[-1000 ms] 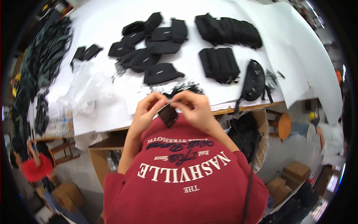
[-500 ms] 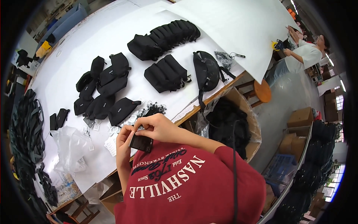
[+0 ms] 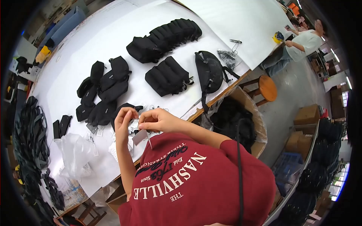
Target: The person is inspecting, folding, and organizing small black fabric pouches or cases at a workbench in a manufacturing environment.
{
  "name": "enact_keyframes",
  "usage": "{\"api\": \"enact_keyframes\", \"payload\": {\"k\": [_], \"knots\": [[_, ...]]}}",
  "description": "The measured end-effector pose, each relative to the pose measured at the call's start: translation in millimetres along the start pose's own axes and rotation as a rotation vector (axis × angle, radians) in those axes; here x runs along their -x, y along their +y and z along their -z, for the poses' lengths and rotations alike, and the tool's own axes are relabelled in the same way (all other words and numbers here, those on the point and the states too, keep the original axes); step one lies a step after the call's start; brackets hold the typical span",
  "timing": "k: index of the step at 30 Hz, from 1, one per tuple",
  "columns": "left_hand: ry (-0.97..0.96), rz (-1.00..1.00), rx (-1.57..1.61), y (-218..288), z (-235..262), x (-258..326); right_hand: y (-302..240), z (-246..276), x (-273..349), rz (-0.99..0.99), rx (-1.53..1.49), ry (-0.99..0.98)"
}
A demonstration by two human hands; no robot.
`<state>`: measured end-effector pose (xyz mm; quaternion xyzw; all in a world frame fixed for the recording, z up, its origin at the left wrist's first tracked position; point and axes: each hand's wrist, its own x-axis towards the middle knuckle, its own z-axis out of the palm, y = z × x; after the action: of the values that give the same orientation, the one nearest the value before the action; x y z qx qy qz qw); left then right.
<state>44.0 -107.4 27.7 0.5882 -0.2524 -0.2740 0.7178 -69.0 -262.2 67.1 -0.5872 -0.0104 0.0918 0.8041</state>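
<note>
Left hand [image 3: 123, 119] and right hand [image 3: 155, 120] are both pinched on a small paper tag [image 3: 139, 137]. Black pouches [image 3: 102, 92] lie on the white counter [image 3: 75, 49] beyond

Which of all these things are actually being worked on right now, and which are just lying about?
In hand:
left hand and right hand, pinching a small grey tag
loose tags beneath them

Lying about:
black pouches
row of black bags
clear plastic bags
wooden stool
cardboard bin
</note>
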Motion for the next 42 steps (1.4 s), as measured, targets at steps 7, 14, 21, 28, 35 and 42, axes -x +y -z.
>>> {"api": "enact_keyframes", "payload": {"k": [7, 14, 21, 28, 35, 42], "knots": [[0.12, 0.072, -1.289, -145.2, 87.1, -44.8, 1.6, 18.1, 17.0, 0.081, -0.043, 0.167], [0.143, 0.066, -1.229, -134.6, 76.2, -69.8, 11.3, 33.0, 27.2, 0.065, -0.047, 0.384], [0.068, 0.005, -1.135, -140.2, 76.1, -58.0, 27.7, 37.3, -3.7, -0.061, 0.025, 0.427], [0.169, -0.149, -0.671, -95.6, 55.7, -40.0, 27.8, 15.0, -49.6, -0.073, 0.299, 0.419], [0.397, 0.009, -0.853, -21.4, 41.3, 6.0, 20.3, 0.4, -71.1, -0.047, 0.765, 0.485], [0.427, 0.314, -0.17, -31.7, 36.5, 31.1, 41.8, -8.9, -70.0, 0.1, 0.997, 0.364]]}}
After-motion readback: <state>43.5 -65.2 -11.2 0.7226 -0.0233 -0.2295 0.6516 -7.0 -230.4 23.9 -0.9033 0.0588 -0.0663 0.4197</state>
